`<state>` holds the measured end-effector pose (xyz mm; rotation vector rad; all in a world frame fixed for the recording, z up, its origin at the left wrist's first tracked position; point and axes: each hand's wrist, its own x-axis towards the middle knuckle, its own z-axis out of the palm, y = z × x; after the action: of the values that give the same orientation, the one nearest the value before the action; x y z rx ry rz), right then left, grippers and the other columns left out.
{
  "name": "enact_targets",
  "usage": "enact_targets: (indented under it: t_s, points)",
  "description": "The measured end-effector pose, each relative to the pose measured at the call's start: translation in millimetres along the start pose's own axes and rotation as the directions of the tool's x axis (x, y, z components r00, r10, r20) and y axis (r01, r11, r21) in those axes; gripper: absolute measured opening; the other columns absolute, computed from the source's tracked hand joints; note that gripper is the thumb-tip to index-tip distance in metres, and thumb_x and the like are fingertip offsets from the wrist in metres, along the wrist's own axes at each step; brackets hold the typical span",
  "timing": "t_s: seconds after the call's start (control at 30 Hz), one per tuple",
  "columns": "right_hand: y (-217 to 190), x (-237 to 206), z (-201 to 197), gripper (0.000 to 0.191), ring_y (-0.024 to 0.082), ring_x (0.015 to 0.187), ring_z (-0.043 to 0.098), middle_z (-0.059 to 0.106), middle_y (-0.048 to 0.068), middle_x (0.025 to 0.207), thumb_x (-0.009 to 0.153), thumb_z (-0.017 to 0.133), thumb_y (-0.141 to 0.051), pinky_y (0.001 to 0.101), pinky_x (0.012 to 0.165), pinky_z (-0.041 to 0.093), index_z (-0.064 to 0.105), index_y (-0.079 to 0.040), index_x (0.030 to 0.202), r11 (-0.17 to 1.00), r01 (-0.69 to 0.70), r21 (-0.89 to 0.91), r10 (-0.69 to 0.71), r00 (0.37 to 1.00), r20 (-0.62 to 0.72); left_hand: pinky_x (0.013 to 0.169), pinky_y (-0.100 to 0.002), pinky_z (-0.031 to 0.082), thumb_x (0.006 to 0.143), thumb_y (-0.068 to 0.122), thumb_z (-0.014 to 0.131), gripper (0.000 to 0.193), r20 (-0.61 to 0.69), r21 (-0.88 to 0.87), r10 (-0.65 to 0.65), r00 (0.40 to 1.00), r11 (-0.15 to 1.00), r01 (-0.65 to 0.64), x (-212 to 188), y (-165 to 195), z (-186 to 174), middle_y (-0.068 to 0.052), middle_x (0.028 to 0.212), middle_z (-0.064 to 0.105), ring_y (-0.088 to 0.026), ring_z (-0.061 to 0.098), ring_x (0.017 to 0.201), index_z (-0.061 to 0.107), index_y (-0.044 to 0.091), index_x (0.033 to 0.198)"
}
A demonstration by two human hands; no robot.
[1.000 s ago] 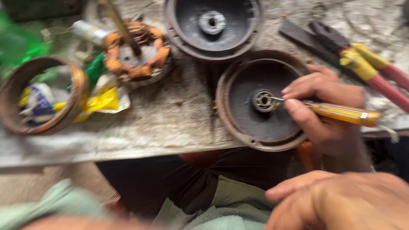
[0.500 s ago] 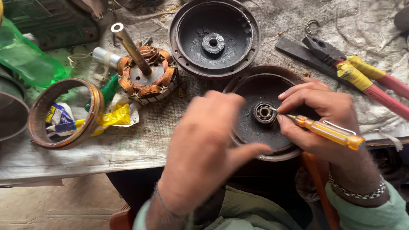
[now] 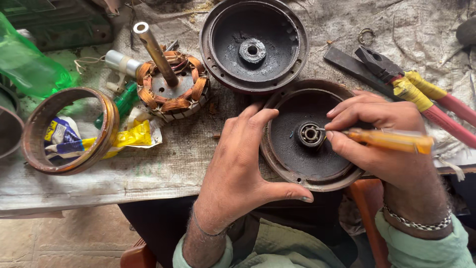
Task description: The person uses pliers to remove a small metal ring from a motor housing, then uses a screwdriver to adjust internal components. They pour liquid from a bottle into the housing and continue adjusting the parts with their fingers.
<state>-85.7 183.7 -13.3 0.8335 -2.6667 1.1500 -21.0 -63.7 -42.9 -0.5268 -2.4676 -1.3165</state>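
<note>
A round dark metal motor cover lies open side up at the table's near edge, with a steel bearing in its centre. My left hand clasps the cover's left rim, thumb under the near edge. My right hand grips a yellow-handled screwdriver, and its thin tip touches the bearing's right side.
A second dark cover lies behind. A copper-wound stator with a steel shaft stands to the left, near a rusty ring, yellow and blue wrappers and a green bottle. Red-and-yellow pliers lie at right.
My left hand came up from below the table edge and took hold of the cover's left rim. The right hand stayed with the screwdriver at the bearing. The view steadied.
</note>
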Motion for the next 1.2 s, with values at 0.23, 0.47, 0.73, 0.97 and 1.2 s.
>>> enact_targets:
  t_s: [0.23, 0.47, 0.73, 0.97, 1.2]
  points:
    - [5, 2, 5, 0.015, 0.019, 0.101, 0.075, 0.076, 0.006, 0.095, 0.077, 0.08, -0.005, 0.0398, 0.104, 0.052, 0.075, -0.003, 0.091, 0.992, 0.115, -0.049, -0.114, 0.993, 0.024, 0.113, -0.047, 0.047, 0.057, 0.063, 0.093, 0.121, 0.019, 0.002, -0.007, 1.0, 1.0, 0.007, -1, -4, 3, -0.02, 0.148, 0.052, -0.036, 0.055, 0.131, 0.044, 0.0, 0.148]
    - [-1, 2, 5, 0.014, 0.02, 0.099, 0.074, 0.076, 0.009, 0.097, 0.078, 0.079, -0.004, 0.0338, 0.092, 0.056, 0.075, -0.002, 0.092, 0.999, 0.05, -0.02, -0.05, 0.999, -0.005, 0.113, -0.048, 0.047, 0.057, 0.065, 0.092, 0.122, 0.019, 0.008, 0.002, 1.0, 1.0, -0.002, -2, -2, 3, -0.022, 0.148, 0.051, -0.037, 0.054, 0.133, 0.044, 0.001, 0.149]
    - [-26, 16, -7, 0.02, 0.019, 0.092, 0.074, 0.077, 0.008, 0.092, 0.071, 0.079, -0.007, 0.0299, 0.08, 0.057, 0.075, -0.003, 0.091, 0.995, -0.08, -0.068, 0.088, 0.986, 0.139, 0.115, -0.048, 0.048, 0.058, 0.066, 0.091, 0.123, 0.009, 0.007, 0.009, 1.0, 1.0, -0.009, -4, -4, 1, -0.021, 0.149, 0.052, -0.036, 0.055, 0.134, 0.043, 0.001, 0.151]
    - [-20, 17, 10, 0.02, 0.019, 0.089, 0.072, 0.074, 0.006, 0.091, 0.076, 0.08, -0.007, 0.031, 0.08, 0.055, 0.074, -0.003, 0.095, 0.994, -0.065, -0.083, 0.066, 0.998, 0.005, 0.114, -0.05, 0.047, 0.058, 0.068, 0.089, 0.124, 0.027, 0.022, -0.003, 1.0, 1.0, 0.002, -3, -8, 0, -0.022, 0.148, 0.052, -0.037, 0.055, 0.135, 0.042, 0.002, 0.151]
    - [-4, 9, 18, 0.015, 0.017, 0.095, 0.074, 0.076, 0.004, 0.096, 0.084, 0.08, -0.011, 0.0414, 0.107, 0.051, 0.073, -0.005, 0.096, 0.992, 0.012, -0.126, -0.019, 0.999, -0.048, 0.116, -0.049, 0.047, 0.061, 0.068, 0.089, 0.121, 0.023, 0.014, -0.005, 1.0, 1.0, 0.005, -3, -13, -1, -0.024, 0.153, 0.05, -0.039, 0.054, 0.138, 0.042, 0.004, 0.153]
